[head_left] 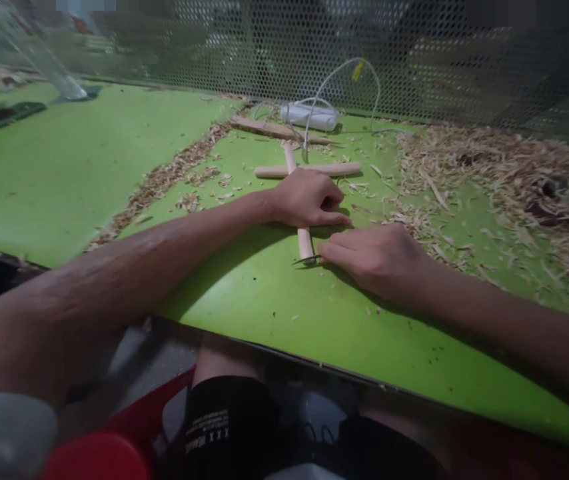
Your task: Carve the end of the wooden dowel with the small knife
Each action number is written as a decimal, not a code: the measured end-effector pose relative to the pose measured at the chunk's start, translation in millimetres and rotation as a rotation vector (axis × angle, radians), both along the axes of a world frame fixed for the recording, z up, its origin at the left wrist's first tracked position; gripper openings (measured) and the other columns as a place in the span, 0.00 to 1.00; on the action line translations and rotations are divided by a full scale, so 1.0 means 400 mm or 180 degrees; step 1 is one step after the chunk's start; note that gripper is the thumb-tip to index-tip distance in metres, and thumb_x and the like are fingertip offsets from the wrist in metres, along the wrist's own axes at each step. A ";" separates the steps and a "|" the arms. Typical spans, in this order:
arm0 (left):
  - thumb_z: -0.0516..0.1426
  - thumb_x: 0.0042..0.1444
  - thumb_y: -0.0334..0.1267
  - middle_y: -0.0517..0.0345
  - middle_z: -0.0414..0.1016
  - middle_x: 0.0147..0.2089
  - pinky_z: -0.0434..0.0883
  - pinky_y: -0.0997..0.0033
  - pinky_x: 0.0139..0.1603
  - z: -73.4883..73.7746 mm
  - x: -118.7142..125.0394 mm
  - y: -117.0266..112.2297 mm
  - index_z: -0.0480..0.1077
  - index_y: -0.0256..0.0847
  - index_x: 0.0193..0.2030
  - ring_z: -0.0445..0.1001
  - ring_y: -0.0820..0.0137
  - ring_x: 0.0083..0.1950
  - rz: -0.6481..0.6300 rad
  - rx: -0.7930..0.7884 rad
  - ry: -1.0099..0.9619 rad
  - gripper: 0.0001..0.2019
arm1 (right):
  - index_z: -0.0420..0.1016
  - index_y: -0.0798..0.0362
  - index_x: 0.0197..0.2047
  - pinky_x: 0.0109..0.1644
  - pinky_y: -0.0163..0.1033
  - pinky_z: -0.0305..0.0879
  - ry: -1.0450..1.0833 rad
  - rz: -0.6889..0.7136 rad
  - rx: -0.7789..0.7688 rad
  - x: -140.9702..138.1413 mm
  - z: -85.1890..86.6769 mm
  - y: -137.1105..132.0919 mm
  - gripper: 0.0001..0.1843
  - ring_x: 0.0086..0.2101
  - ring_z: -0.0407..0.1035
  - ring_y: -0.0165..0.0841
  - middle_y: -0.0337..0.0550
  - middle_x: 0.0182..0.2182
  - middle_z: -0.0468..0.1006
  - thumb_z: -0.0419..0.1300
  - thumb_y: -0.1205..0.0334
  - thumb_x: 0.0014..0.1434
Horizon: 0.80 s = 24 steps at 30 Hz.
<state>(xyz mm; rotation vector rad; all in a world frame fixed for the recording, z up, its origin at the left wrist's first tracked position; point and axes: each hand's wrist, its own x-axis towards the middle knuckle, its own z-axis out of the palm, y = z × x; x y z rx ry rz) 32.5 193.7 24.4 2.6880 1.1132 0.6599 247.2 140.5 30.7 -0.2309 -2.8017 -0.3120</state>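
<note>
My left hand (pixel 309 197) lies closed over a pale peeled stick (pixel 304 243), pressing it against the green table. The stick points toward me, with its far end showing beyond the hand. Another pale stick (pixel 334 170) lies crosswise just past my knuckles; how the two sticks meet is partly hidden by the hand. My right hand (pixel 379 260) is closed on a small thin-bladed knife (pixel 306 260), its handle covered by my fingers. Its dark blade sits across the near end of the held stick.
A rough wood strip (pixel 279 129) and a white power strip (pixel 310 116) with a looping cable lie behind the sticks. Wood shavings (pixel 504 173) are heaped at right, and a line of shavings (pixel 164 170) crosses the green table (pixel 64 173). Perforated metal screen (pixel 274 53) stands at the back.
</note>
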 end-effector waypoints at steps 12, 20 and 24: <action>0.62 0.56 0.52 0.63 0.63 0.16 0.59 0.68 0.29 0.006 0.004 0.000 0.64 0.41 0.18 0.60 0.74 0.21 0.0007 -0.0102 -0.0011 0.23 | 0.78 0.54 0.40 0.31 0.40 0.43 -0.0077 -0.0192 -0.0155 -0.002 -0.007 -0.002 0.17 0.26 0.57 0.31 0.39 0.25 0.72 0.49 0.66 0.75; 0.62 0.55 0.52 0.63 0.65 0.16 0.58 0.69 0.29 0.010 0.005 -0.007 0.64 0.41 0.18 0.60 0.75 0.21 0.0056 -0.0117 -0.0010 0.23 | 0.78 0.55 0.40 0.29 0.40 0.39 0.0017 -0.0202 -0.0110 -0.002 -0.014 -0.002 0.17 0.23 0.53 0.29 0.38 0.25 0.73 0.50 0.66 0.75; 0.62 0.54 0.53 0.63 0.65 0.17 0.56 0.69 0.28 0.007 0.005 -0.005 0.64 0.41 0.17 0.59 0.75 0.20 0.0058 -0.0109 -0.0049 0.23 | 0.79 0.54 0.41 0.30 0.40 0.41 -0.0130 -0.0354 -0.0309 -0.004 -0.013 -0.003 0.17 0.24 0.54 0.30 0.38 0.24 0.73 0.50 0.64 0.75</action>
